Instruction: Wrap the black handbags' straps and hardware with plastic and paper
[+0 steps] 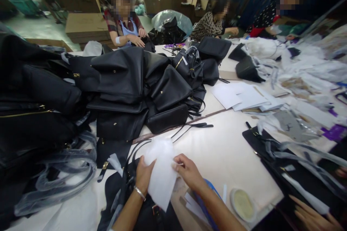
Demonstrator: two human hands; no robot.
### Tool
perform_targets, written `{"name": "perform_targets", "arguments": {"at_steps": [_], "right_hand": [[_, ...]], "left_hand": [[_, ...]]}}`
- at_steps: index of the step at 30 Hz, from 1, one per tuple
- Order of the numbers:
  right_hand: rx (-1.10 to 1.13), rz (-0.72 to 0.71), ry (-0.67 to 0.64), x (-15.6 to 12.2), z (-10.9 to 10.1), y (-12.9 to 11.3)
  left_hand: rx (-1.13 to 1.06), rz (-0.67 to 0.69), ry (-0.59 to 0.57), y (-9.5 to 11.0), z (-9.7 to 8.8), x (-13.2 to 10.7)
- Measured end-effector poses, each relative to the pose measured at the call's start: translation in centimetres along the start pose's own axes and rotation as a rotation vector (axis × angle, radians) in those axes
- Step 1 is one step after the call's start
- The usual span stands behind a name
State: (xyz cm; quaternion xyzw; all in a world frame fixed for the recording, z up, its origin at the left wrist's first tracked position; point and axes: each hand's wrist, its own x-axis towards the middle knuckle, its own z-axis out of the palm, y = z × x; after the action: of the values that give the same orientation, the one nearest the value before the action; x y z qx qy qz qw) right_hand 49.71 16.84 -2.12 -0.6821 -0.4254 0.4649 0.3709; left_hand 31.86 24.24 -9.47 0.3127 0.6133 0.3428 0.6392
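Both grips are on one white sheet, each pinching an opposite long edge. At the far left, black bags point(119, 68) are heaped on the table point(214, 144), and below them clear-wrapped straps point(62, 171) lie in loose loops. Next comes the left hand point(145, 173), with a bracelet point(140, 193) at its wrist; its thumb presses on the sheet's left edge, the fingers mostly hidden behind. Under this hand and forearm is a black bag with a buckle point(156, 210), partly covered by the sheet.

Between the hands is the white sheet point(162, 178), its long axis running away from the wearer and its lower corner pointing down over the black bag, close to the buckle. The bag lies below and to the left of the sheet, so the left hand is the nearer to it. On the right edge, the right hand point(187, 169) pinches with thumb and fingertips, higher than that lower corner.

Further right, loose white papers point(246, 95) lie well beyond the hands, a round tub point(242, 205) stands near the table's edge, and another person's hand point(311, 213) is beside a second black bag point(273, 168).
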Motion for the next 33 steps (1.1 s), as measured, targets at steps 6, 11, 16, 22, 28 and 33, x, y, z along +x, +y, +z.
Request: {"name": "perform_targets", "arguments": {"at_steps": [6,11,16,22,28,33], "right_hand": [[-0.1,0.014,0.421,2.7,2.4,3.4],[0.019,0.045,0.378,2.6,3.5,4.0],[0.077,0.105,0.386,3.3,0.6,3.7],[0.043,0.182,0.325,4.5,-8.2,3.6],[0.322,0.284,-0.065,3.4,-10.1,6.0],[0.17,0.22,-0.143,4.4,-8.4,7.8]], "left_hand": [[-0.133,-0.053,-0.096,-0.1,1.2,-1.7],[-0.267,-0.104,-0.212,-1.1,2.0,-3.5],[0.137,-0.027,-0.345,-1.1,2.0,-3.2],[0.825,0.438,-0.308,2.2,3.7,2.0],[1.106,0.634,-0.309,3.2,6.9,5.8],[1.151,0.71,-0.383,5.9,7.1,6.4]]}}
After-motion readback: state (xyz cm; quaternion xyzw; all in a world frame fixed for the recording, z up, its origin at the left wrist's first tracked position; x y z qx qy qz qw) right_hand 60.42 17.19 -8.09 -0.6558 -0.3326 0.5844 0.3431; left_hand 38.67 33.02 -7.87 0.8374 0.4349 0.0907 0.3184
